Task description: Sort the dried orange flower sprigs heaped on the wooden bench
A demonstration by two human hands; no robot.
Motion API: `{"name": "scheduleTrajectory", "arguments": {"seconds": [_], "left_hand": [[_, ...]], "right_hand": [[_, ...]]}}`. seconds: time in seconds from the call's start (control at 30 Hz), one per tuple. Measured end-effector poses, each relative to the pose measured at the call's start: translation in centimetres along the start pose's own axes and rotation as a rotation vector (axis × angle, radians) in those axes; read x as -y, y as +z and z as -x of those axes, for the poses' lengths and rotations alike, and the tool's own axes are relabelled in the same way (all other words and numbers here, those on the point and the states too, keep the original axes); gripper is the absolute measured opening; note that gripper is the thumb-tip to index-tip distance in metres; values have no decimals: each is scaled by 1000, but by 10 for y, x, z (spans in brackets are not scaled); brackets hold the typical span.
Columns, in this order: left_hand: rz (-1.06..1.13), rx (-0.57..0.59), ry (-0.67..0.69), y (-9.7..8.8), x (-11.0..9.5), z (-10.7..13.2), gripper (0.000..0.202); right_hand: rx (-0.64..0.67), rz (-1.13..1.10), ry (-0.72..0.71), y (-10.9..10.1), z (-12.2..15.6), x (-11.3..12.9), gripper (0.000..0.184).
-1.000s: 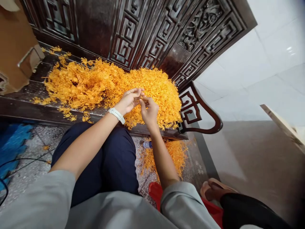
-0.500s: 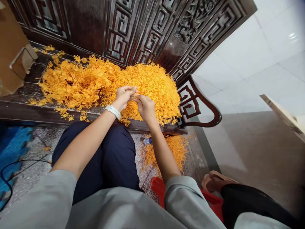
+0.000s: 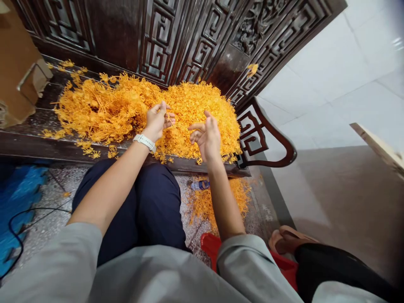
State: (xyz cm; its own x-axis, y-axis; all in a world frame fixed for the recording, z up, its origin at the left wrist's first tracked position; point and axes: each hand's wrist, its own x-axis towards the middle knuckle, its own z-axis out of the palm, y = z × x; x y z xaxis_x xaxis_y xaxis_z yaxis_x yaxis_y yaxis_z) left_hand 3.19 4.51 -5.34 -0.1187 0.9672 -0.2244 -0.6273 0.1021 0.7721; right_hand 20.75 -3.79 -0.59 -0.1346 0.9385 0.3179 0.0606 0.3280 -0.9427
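Orange plastic flower pieces (image 3: 202,101) lie heaped on the dark wooden bench (image 3: 104,153), with a stringier, stemmed pile (image 3: 91,109) on the left. My left hand (image 3: 157,121), a white watch on its wrist, pinches a thin orange stem (image 3: 169,118) between thumb and forefinger above the heap. Fingers apart and nothing in them, my right hand (image 3: 208,136) is over the right part of the heap. A small orange flower piece (image 3: 252,70) is in mid-air beyond it, in front of the carved bench back.
A cardboard box (image 3: 19,71) stands at the left end of the bench, a curved armrest (image 3: 271,143) at the right. Below are orange stems (image 3: 235,198) on the floor, a plastic bottle (image 3: 199,185) and a red stool (image 3: 210,248). Another person's leg (image 3: 331,261) is at lower right.
My hands were together over the heap and have moved apart. My right hand has opened and swung right; an orange flower piece now flies through the air. My left hand keeps a stem.
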Motion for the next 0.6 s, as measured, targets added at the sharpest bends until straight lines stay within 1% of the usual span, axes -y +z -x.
{"name": "scheduleTrajectory", "arguments": {"seconds": [0.03,0.07,0.1,0.13,0.2,0.23,0.27,0.3,0.37,0.4,0.43,0.47,0.5,0.57,0.6], "left_hand": [[-3,13,-5,2,1,3,31],[2,29,-10,3,2,4,32],[13,46,-14,5,3,5,34],[24,60,-21,6,4,6,36],[18,85,-29,8,5,8,40],[-12,100,-28,8,5,10,42],[-64,125,-25,8,5,12,43],[-136,163,-23,8,5,14,43],[-301,295,-40,8,5,18,41],[-372,373,-50,8,5,20,38],[-428,441,-54,8,6,21,34],[-467,483,-43,8,7,22,32],[-495,495,-8,8,8,22,32],[-561,464,117,8,11,20,34],[-612,437,196,7,13,18,35]], "right_hand": [[-100,112,24,1,-1,-14,61],[-163,232,22,3,-1,-26,65],[-165,335,4,6,1,-37,67],[-130,394,-10,9,2,-45,65],[-45,372,21,14,3,-57,53],[-43,324,46,15,1,-60,50],[-77,284,57,16,-2,-63,50],[-144,269,45,15,-5,-64,52],[-292,330,-35,8,-11,-64,56],[-327,386,-77,4,-14,-64,57],[-330,436,-101,-2,-16,-65,58],[-315,462,-103,-7,-18,-67,59],[-288,454,-78,-12,-18,-68,59],[-229,369,21,-18,-14,-71,58],[-212,329,64,-17,-8,-69,56]]}}
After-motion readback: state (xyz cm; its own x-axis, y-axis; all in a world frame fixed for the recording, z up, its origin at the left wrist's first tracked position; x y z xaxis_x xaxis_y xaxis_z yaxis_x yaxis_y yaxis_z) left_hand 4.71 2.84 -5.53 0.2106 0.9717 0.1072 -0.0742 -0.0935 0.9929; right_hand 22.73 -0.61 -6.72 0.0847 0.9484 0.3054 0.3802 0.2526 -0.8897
